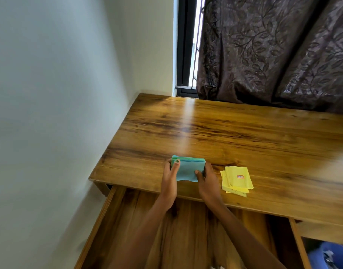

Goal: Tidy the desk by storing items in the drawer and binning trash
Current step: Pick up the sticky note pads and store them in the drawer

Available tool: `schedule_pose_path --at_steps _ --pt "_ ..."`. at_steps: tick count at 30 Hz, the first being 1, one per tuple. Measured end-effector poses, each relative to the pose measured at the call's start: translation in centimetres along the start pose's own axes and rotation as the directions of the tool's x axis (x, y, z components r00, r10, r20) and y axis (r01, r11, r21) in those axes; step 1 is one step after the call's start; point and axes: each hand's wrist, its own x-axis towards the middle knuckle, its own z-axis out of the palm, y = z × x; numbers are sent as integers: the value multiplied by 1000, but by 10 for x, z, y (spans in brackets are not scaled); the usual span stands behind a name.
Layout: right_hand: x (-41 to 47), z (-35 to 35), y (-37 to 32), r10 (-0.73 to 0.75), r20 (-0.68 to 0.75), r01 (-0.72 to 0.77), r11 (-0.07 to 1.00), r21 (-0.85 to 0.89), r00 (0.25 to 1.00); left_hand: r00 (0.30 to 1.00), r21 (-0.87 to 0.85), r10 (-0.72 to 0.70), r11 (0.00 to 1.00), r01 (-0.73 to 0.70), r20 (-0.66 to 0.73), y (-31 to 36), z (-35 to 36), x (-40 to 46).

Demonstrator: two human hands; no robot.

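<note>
Nearest, the drawer (pixel 128 226) stood pulled out below the front edge of the surface (pixel 244 136), its wooden floor showing between the two forearms that reached over it. At the lower right, past the drawer's side wall, a blue bin (pixel 333 257) was partly in sight. The left hand (pixel 169 180) and right hand (pixel 207 181) met at a stack of teal paper (pixel 188 168) that lay near the front edge of the surface, toward its left end. Each grip was clamped on the stack: the left one pinched the left side, thumb on top, and the right one held the right side, thumb pressed on the top sheet and fingers curled round the edge. Just to the right, apart from the right hand, a loose pile of yellow notes (pixel 237 180) lay fanned near the same front edge, the top one bearing a small red-bordered label. Beyond the back edge hung a dark leaf-patterned curtain (pixel 273 51), beside a narrow strip of window (pixel 188 45) and a pale wall (pixel 60 84) along the left edge.
</note>
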Motion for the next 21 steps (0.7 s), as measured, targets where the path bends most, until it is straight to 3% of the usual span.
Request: schedule_pose_path --at_steps 2,6,12,17,21 --pt "-7 0 -2 -4 -12 4 1000 11 1000 999 38 33 999 -32 -17 0 -13 -9" --pt "-30 7 -8 -10 47 8 999 33 999 996 327 61 944 -37 -65 -4 -54 -27" --pt "-81 43 5 58 249 -61 998 3 967 994 516 -98 849 110 -51 -16 -120 -61" --pt "-115 85 29 247 481 -213 969 -125 841 915 679 -370 632 374 -161 -40 -161 -89" --pt "-136 110 35 376 606 -395 912 -110 701 863 737 -444 495 460 -241 -55 -178 -114"
